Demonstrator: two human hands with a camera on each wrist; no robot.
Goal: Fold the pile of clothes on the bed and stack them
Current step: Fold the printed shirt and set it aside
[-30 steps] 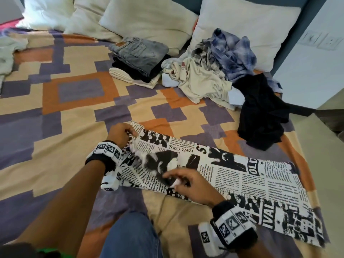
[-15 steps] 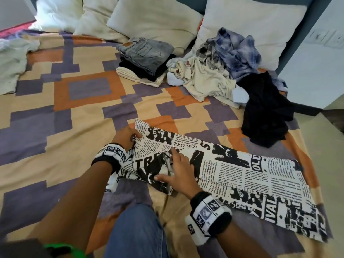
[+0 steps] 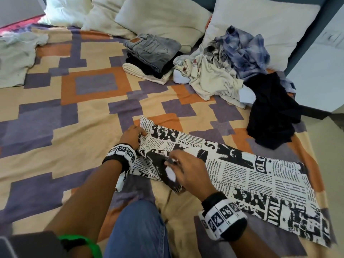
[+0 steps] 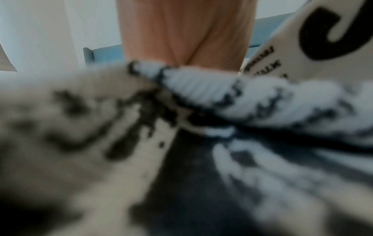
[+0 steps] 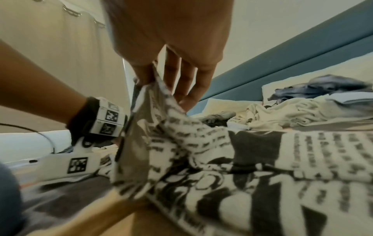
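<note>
I see wide bare bedspread (image 3: 55,112) open to the left of my hands, with only a pale garment (image 3: 16,58) lying well off at the far left edge. Straight ahead, a strip of bare spread separates the newsprint garment (image 3: 242,164) from the folded stack (image 3: 152,56) and the loose pile (image 3: 223,71) by the pillows (image 3: 162,17), so there is room to pass between. On the right the black garment (image 3: 270,112) sits just beyond the newsprint cloth near the bed's edge, and my knee (image 3: 137,229) blocks the near side.
</note>
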